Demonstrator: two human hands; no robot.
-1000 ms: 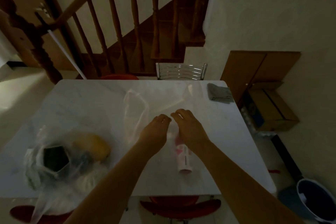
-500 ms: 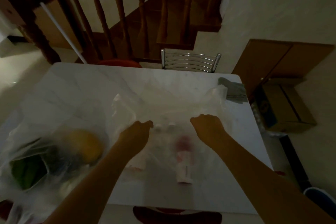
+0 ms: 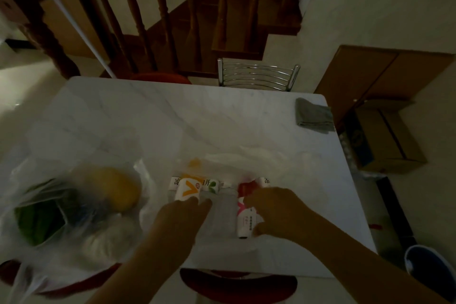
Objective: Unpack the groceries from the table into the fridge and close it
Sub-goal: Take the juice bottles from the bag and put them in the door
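Bottles (image 3: 209, 189): now showing, out of the clear bag (image 3: 249, 160), lying just past both hands.
Left hand (image 3: 177, 219): fingers straight, touching the orange one.
Right hand (image 3: 276, 210): curling round the pink bottle (image 3: 244, 219).
Hands: now closer together.

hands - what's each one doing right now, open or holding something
Left hand: open, fingers touching the orange bottle.
Right hand: grips the red bottle.

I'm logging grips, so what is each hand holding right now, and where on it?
Right hand grips the red-and-white bottle around its middle. Left hand touches the orange-labelled bottle; no clear grip.
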